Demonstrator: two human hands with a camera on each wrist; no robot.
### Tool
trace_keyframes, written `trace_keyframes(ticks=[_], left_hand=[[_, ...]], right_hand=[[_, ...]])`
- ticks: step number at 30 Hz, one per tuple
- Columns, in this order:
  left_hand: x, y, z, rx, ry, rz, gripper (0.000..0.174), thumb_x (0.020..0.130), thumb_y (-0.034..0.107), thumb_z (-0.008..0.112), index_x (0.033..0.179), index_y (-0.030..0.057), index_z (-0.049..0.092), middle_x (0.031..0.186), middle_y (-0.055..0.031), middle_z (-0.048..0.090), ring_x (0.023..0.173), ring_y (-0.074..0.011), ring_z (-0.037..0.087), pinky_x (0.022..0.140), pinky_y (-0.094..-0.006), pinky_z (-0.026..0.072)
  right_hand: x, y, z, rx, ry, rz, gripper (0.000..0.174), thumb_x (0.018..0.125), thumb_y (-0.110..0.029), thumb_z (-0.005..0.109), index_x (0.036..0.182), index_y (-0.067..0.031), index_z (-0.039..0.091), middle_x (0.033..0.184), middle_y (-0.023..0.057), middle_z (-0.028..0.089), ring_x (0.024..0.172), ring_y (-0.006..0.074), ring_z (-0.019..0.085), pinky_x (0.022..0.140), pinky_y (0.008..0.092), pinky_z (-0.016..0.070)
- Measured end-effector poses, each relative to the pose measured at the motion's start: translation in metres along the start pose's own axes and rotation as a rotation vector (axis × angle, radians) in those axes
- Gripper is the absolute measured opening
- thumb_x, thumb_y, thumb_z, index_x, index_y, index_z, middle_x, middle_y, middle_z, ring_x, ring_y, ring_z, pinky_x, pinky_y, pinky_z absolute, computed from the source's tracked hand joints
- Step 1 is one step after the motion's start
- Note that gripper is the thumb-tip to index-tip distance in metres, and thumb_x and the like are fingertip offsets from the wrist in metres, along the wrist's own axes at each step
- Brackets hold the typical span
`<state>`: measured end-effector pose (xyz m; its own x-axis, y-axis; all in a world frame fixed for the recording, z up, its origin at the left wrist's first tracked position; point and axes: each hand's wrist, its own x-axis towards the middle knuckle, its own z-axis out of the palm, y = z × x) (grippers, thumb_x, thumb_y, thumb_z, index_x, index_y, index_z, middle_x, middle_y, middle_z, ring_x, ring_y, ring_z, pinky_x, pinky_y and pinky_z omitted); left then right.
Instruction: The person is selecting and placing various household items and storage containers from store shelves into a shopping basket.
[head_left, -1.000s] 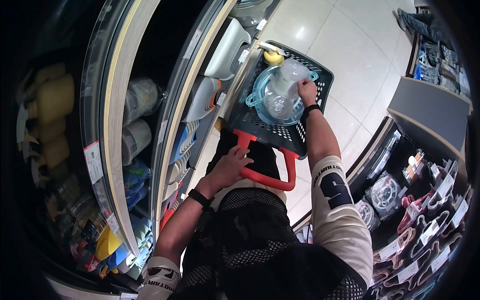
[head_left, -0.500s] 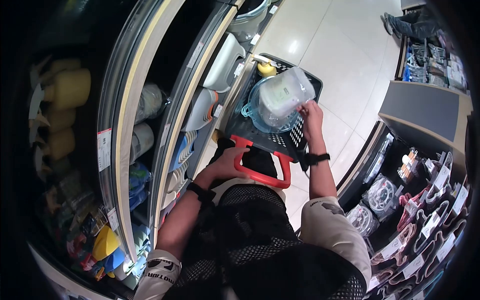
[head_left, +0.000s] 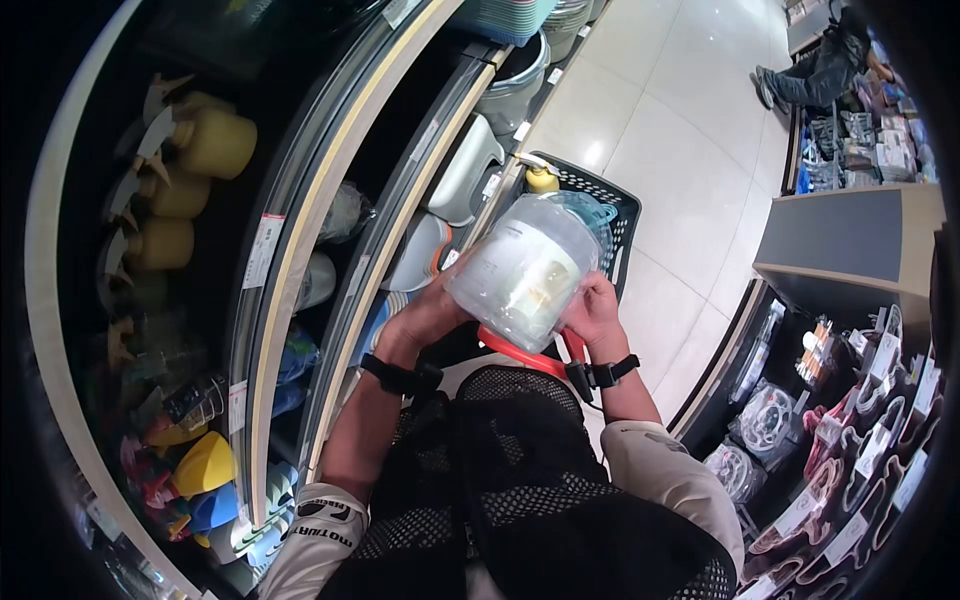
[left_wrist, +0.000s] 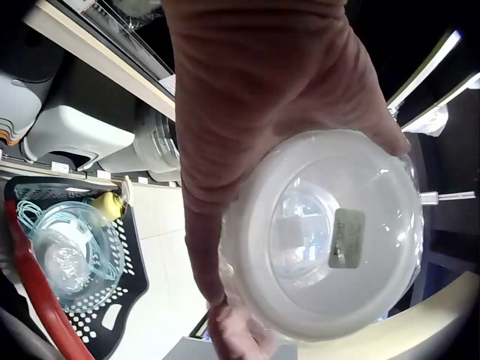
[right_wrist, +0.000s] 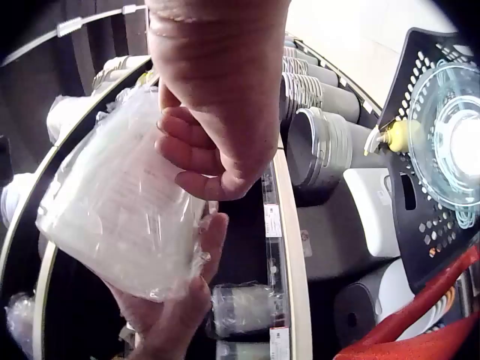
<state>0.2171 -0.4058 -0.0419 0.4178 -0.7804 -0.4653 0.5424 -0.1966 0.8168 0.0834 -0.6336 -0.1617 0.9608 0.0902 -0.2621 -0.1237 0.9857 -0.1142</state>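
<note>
A translucent plastic container [head_left: 525, 270] in clear film, with a printed label, is held up in front of the body, over the shopping basket's near end in the head view. My left hand [head_left: 425, 315] grips it from the left; in the left wrist view the fingers and thumb of that left hand [left_wrist: 270, 90] spread round its pale round base. At the other side, my right hand [head_left: 597, 310] pinches the film with curled fingers, seen closely as the right hand [right_wrist: 217, 127] in the right wrist view. Part of the left hand is hidden behind the container.
Beyond the container stands the black basket [head_left: 628, 215] with a red handle [head_left: 525, 352]. Inside are a clear blue basin [left_wrist: 97, 281] and a yellow spray bottle [head_left: 541, 180]. Shelves of plastic goods line the left; a rack of hangers [head_left: 850, 470] is at right. A person [head_left: 825, 70] stands farther off.
The right hand has lifted the container out of the basket and brought it toward the body. The left hand has let go of the red handle and taken hold of the container.
</note>
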Motion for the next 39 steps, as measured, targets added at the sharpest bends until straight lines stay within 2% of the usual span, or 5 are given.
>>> trace_keyframes(ticks=[16, 21, 26, 31, 39], left_hand=[[-0.032, -0.025, 0.019, 0.898, 0.318, 0.543, 0.107, 0.071, 0.010, 0.086, 0.159, 0.0024, 0.027, 0.156, -0.0210, 0.039, 0.142, -0.0369, 0.043, 0.116, -0.0412, 0.0380], [-0.032, -0.040, 0.004, 0.623, 0.420, 0.457, 0.097, 0.078, 0.013, 0.083, 0.157, -0.0005, 0.030, 0.151, -0.0228, 0.044, 0.140, -0.0352, 0.046, 0.114, -0.0405, 0.0387], [-0.022, -0.056, -0.020, 0.302, 0.511, 0.485, 0.078, 0.091, 0.015, 0.075, 0.155, -0.0048, 0.033, 0.140, -0.0212, 0.054, 0.127, -0.0221, 0.055, 0.107, -0.0334, 0.0436], [-0.024, -0.050, -0.033, 0.199, 0.579, 0.424, 0.065, 0.095, 0.013, 0.070, 0.150, -0.0046, 0.040, 0.130, -0.0146, 0.061, 0.116, -0.0175, 0.060, 0.100, -0.0306, 0.0480], [-0.021, -0.049, -0.043, 0.003, 0.631, 0.398, 0.070, 0.100, 0.011, 0.063, 0.158, -0.0013, 0.027, 0.123, -0.0105, 0.065, 0.099, -0.0113, 0.065, 0.076, -0.0249, 0.0556]], right_hand=[[0.043, 0.028, 0.020, -0.117, 0.206, -0.039, 0.041, 0.107, -0.031, 0.048, 0.132, -0.0004, 0.059, 0.121, 0.0140, 0.069, 0.104, 0.0262, 0.070, 0.092, 0.0388, 0.0591], [0.047, 0.041, 0.081, -0.875, 0.474, -0.486, 0.055, 0.110, -0.036, 0.042, 0.150, 0.0008, 0.040, 0.134, 0.0145, 0.061, 0.110, 0.0222, 0.067, 0.089, 0.0315, 0.0585], [0.041, 0.056, 0.077, -0.897, 0.133, -0.382, 0.076, 0.106, -0.040, 0.047, 0.164, -0.0068, 0.010, 0.166, 0.0143, 0.021, 0.151, 0.0261, 0.028, 0.124, 0.0381, 0.0212], [0.033, 0.064, 0.086, -1.213, -0.109, -0.297, 0.104, 0.092, -0.040, 0.071, 0.163, -0.0024, 0.005, 0.170, 0.0190, 0.003, 0.157, 0.0304, 0.008, 0.122, 0.0386, 0.0257], [0.087, 0.060, 0.090, -1.169, 0.127, -0.273, 0.064, 0.102, -0.020, 0.061, 0.157, -0.0034, 0.032, 0.141, 0.0155, 0.056, 0.121, 0.0224, 0.061, 0.083, 0.0299, 0.0577]])
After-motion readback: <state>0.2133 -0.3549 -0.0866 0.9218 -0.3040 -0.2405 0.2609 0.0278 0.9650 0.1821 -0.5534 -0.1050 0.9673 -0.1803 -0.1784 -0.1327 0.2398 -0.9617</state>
